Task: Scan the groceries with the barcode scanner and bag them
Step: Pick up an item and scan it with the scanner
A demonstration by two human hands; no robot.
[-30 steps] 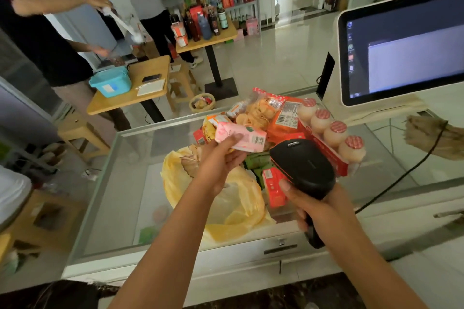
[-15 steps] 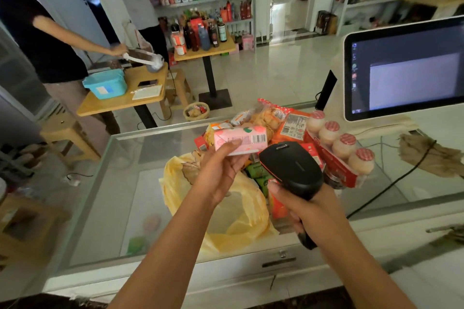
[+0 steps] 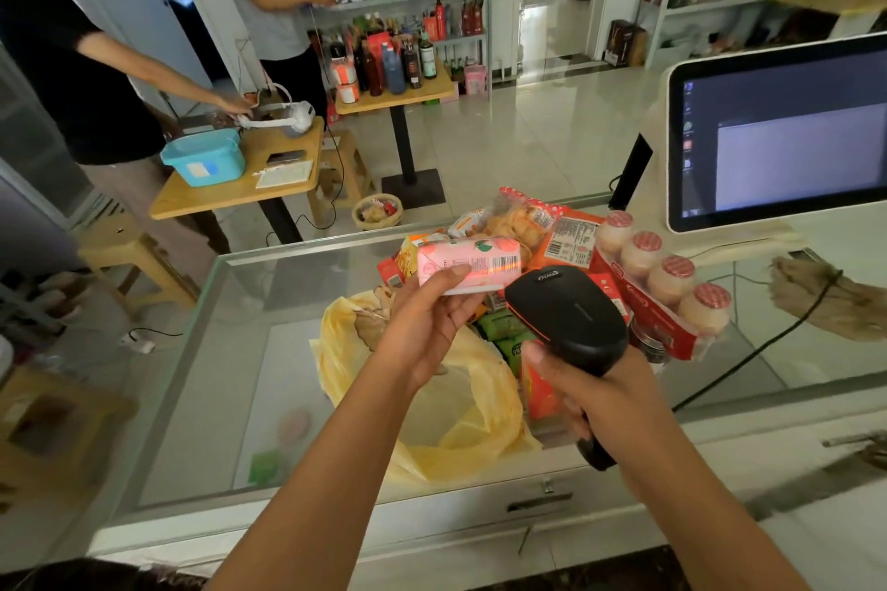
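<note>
Since half a second before, a red scan line had come on across the barcode of the pink carton (image 3: 468, 262), and the two hands had barely shifted in the frame. The left hand (image 3: 422, 331) gripped the carton from below at centre frame, fingertips curled up over its near long face, with the barcode end turned to the right. The right hand (image 3: 595, 398) was wrapped round the handle of the black barcode scanner (image 3: 569, 319), whose head sat just right of and below the carton, nearly touching its barcode end.

Below both hands a yellow plastic bag (image 3: 475, 418) lay open and crumpled on the glass-topped table (image 3: 230, 350). Behind the carton, towards upper centre, lay a heap of groceries: snack packs (image 3: 521, 218), green packets (image 3: 501, 326) under the scanner head, and a red tray of four small bottles with red-checked lids (image 3: 665, 283) to the right. A black cable (image 3: 768, 341) ran across the table at right, past a brown cloth (image 3: 825, 298). A lit screen (image 3: 787, 134) stood at the right edge of the frame. At upper left, two other people stood beside wooden tables and shelves of bottles.
</note>
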